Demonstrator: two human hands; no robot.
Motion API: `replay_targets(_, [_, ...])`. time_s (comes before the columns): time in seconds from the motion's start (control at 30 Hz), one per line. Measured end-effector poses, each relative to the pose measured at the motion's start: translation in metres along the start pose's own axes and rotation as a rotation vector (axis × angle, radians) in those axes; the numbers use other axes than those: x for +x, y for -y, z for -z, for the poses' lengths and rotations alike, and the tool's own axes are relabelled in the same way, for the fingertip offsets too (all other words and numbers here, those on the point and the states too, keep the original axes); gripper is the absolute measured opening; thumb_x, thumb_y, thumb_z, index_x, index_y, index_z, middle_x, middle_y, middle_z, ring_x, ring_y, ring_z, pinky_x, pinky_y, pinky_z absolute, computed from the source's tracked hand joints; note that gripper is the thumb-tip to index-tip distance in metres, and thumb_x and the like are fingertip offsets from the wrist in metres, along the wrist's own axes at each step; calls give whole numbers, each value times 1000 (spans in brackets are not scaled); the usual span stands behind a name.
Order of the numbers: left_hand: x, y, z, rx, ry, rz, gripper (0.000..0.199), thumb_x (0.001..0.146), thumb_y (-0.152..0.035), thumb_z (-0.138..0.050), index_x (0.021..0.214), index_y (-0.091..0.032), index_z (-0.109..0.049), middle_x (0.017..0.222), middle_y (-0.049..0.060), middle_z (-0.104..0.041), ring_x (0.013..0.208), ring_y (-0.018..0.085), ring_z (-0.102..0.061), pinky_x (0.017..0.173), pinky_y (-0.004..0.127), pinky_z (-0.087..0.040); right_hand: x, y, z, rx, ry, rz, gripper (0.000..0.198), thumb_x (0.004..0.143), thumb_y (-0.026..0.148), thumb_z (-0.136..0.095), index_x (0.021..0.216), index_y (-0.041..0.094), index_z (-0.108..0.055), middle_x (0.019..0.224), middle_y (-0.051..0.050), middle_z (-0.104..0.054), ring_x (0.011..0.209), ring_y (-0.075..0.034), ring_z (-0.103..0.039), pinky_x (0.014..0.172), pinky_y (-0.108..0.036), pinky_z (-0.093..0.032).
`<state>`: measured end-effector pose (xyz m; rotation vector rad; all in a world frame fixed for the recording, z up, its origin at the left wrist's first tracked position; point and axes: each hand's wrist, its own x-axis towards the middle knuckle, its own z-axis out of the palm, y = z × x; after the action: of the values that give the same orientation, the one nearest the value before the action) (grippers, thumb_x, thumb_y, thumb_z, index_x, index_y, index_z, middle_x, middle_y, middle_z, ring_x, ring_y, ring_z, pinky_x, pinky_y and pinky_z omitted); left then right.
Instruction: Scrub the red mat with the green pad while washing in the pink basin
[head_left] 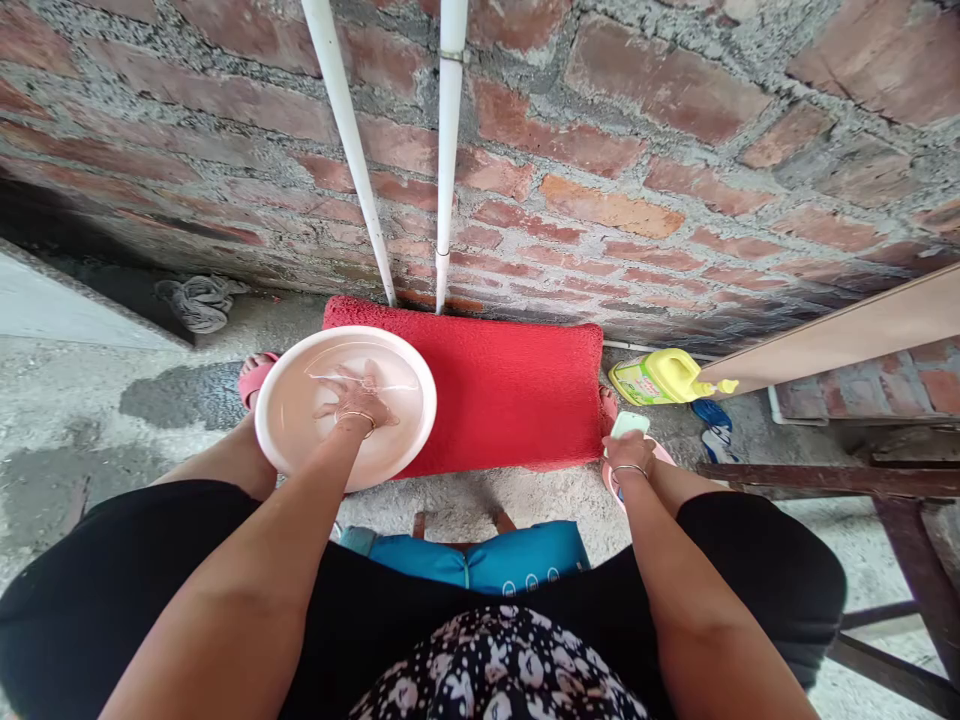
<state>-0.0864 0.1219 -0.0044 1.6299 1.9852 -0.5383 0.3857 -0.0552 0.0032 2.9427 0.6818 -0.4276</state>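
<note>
Mint-green, the small block (631, 424) is clamped in our right hand (628, 452), beside or over a pink tub (663, 453); we cannot tell which. Our left hand (360, 398) is spread in the water (300, 395), fingers apart, gripping nothing we can see, inside the pale basin (264, 410). That basin rests on the left part of the red mat (517, 390); a yellow jug (660, 376) stands past its right end. We judge the step in hand as wetting or feeling through the water; the next move calls for a firm hold on the block.
</note>
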Motion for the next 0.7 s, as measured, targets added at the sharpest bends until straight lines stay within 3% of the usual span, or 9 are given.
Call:
replay_targets(0.13, [-4, -1, 2, 54, 11, 3, 130, 66, -55, -80, 165, -29, 0, 169, 27, 6, 149, 60, 4, 95, 85, -34, -16, 50, 1, 70, -9, 216, 35, 76, 44, -71, 101, 20, -64, 116, -15, -59, 100, -28, -63, 85, -37, -49])
replay_targets(0.3, [-2, -3, 1, 74, 7, 39, 137, 59, -54, -85, 165, -33, 0, 171, 22, 7, 150, 59, 8, 98, 83, -34, -97, 157, -26, -80, 214, 634, 34, 78, 46, -70, 104, 26, -65, 110, -5, -59, 95, -21, -62, 80, -30, -46])
replay_targets(0.37, [0, -3, 1, 67, 25, 37, 138, 58, -56, -84, 165, -33, 1, 171, 22, 7, 150, 59, 7, 98, 84, -33, -129, 194, -36, -154, 230, 815, 33, 79, 42, -69, 108, 28, -66, 115, -5, -59, 102, -22, -61, 83, -31, -45])
replay_targets(0.43, [0, -3, 2, 72, 47, 39, 138, 58, -58, -83, 165, -32, 2, 171, 22, 7, 150, 59, 6, 98, 85, -33, -145, 217, -40, -205, 220, 912, 35, 80, 39, -68, 113, 28, -66, 120, -7, -58, 108, -24, -59, 87, -33, -44])
replay_targets(0.53, [0, -2, 3, 83, 53, 33, 135, 62, -57, -81, 165, -30, 2, 170, 23, 7, 150, 59, 4, 96, 84, -35, -139, 222, -36, -211, 300, 870, 41, 80, 43, -68, 118, 29, -63, 119, -6, -58, 107, -23, -60, 87, -33, -44])
replay_targets(0.7, [-1, -1, 2, 76, 30, 21, 132, 64, -51, -82, 165, -30, 2, 170, 25, 7, 150, 59, 3, 94, 84, -36, -82, 178, -17, -204, 312, 677, 41, 81, 50, -65, 116, 28, -63, 115, -5, -58, 104, -23, -62, 85, -32, -45])
